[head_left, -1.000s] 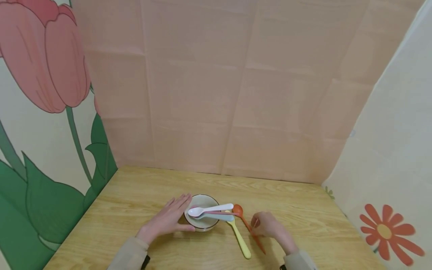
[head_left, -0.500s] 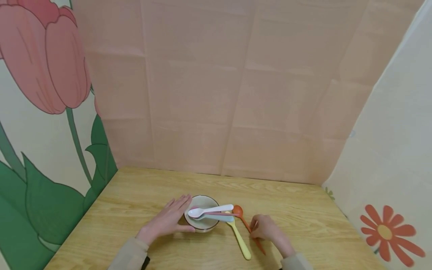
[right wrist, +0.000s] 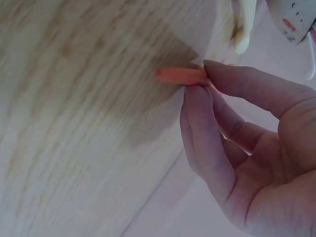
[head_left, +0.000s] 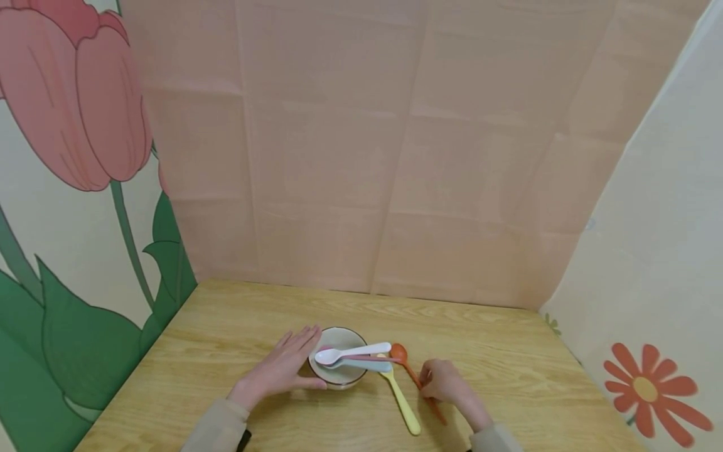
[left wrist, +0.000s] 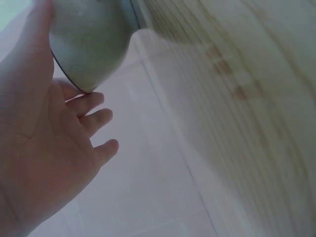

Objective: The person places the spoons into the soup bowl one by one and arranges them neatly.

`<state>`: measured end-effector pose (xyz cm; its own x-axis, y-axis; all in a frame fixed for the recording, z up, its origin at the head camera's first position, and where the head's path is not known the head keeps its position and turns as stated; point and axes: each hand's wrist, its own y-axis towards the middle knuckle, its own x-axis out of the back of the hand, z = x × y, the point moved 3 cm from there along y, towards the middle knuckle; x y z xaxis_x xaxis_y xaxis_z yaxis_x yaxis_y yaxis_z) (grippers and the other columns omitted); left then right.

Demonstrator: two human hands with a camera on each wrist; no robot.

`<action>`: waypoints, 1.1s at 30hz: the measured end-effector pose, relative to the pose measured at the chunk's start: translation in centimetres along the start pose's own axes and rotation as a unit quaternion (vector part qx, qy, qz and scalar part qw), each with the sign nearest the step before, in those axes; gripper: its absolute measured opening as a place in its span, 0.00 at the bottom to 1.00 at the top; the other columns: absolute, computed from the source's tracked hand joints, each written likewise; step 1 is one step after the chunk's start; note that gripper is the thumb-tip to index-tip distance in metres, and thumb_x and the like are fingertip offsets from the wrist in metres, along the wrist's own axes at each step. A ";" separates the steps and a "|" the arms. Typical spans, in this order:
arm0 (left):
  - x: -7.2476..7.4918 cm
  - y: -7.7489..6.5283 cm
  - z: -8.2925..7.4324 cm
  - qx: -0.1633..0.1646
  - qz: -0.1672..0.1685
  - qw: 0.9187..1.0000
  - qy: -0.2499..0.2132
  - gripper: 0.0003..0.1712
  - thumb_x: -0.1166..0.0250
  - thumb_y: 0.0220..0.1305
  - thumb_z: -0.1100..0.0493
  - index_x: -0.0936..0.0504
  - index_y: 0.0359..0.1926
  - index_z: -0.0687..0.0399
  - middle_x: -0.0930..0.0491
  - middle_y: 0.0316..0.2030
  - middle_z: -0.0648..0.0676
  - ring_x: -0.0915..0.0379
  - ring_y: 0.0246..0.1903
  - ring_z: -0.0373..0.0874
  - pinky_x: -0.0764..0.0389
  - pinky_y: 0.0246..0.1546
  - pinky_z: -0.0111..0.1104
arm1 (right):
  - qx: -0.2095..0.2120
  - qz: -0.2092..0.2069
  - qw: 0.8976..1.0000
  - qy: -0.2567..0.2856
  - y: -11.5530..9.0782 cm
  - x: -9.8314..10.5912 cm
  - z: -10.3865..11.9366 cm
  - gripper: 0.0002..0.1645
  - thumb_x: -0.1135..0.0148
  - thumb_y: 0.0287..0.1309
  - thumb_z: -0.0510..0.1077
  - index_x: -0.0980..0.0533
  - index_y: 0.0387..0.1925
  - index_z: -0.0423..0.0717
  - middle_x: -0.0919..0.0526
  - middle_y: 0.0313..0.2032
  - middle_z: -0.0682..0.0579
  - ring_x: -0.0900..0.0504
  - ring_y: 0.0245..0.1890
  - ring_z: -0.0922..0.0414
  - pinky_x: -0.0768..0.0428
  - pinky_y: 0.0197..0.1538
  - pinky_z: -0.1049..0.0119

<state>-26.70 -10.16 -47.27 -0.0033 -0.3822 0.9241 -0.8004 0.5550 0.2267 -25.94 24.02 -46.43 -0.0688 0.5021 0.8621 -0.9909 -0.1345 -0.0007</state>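
Observation:
A light bowl [head_left: 347, 338] with a dark rim stands near the front of the table. Against its left side rests my left hand [head_left: 279, 365], fingers straight and thumb stretched along the near side. Across the bowl lie a white spoon [head_left: 364, 349], a light blue spoon [head_left: 367, 364] and a pink one, handles pointing right. My right hand [head_left: 449, 383] pinches the handle of an orange spoon [head_left: 398, 353] between thumb and fingers; its handle end [right wrist: 177, 75] sticks out past the fingertips in the right wrist view. Between bowl and right hand lies a yellow spoon [head_left: 402, 400].
The wooden table [head_left: 271, 301] meets a pink cloth backdrop [head_left: 367, 157] at the back. Panels with a printed tulip [head_left: 113, 100] on the left and an orange flower [head_left: 644, 388] on the right flank it.
My right hand has shifted slightly and its fingertips have come down onto the orange spoon's handle. My left hand and the bowl have stayed in place.

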 end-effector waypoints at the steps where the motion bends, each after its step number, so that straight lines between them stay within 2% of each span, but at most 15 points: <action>1: 0.0 0.0 0.0 0.001 0.000 1.000 0.001 0.64 0.39 0.54 0.24 0.48 0.76 0.62 0.48 0.77 0.61 0.49 0.76 0.60 0.48 0.76 0.59 | 0.000 -0.002 1.000 -0.007 0.0 0.0 0.0 0.14 0.27 0.32 0.28 0.23 0.22 0.40 0.21 0.22 0.51 0.25 0.20 0.59 0.25 0.21 0.73; 6: -0.1 -0.1 0.0 0.002 -0.002 1.000 0.003 0.64 0.38 0.53 0.24 0.47 0.76 0.62 0.47 0.77 0.60 0.49 0.76 0.60 0.47 0.75 0.60 | 0.015 -0.011 0.999 -0.038 0.2 0.3 -0.1 0.13 0.26 0.30 0.30 0.22 0.21 0.41 0.19 0.22 0.52 0.26 0.23 0.59 0.26 0.25 0.71; 11: -0.1 -0.2 0.0 0.003 -0.005 1.000 0.008 0.64 0.38 0.53 0.24 0.46 0.76 0.62 0.47 0.77 0.60 0.49 0.76 0.59 0.47 0.75 0.61 | 0.027 -0.015 0.998 -0.056 0.3 0.8 -0.2 0.12 0.26 0.30 0.31 0.21 0.21 0.43 0.18 0.21 0.55 0.25 0.22 0.60 0.25 0.26 0.70; 24: 0.4 -0.1 -0.2 -0.004 -0.005 1.000 0.015 0.63 0.38 0.54 0.25 0.46 0.76 0.62 0.47 0.77 0.59 0.50 0.77 0.57 0.50 0.76 0.58 | 0.009 -0.006 0.998 -0.067 0.4 2.6 0.6 0.10 0.29 0.36 0.29 0.19 0.22 0.43 0.18 0.22 0.54 0.24 0.24 0.60 0.23 0.28 0.67; 33: 0.4 -0.1 -0.3 -0.001 -0.002 1.000 0.016 0.63 0.38 0.54 0.24 0.46 0.76 0.62 0.47 0.77 0.59 0.50 0.77 0.57 0.49 0.76 0.58 | 0.017 -0.005 0.996 -0.084 0.6 3.8 1.1 0.10 0.29 0.36 0.29 0.19 0.24 0.42 0.18 0.23 0.54 0.22 0.25 0.59 0.22 0.28 0.66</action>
<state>-26.47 -10.15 -46.86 0.0194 -0.3611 0.9323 -0.7986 0.5554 0.2317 -26.67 24.88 -42.56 -0.0363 0.3537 0.9347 -0.9867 -0.1610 0.0226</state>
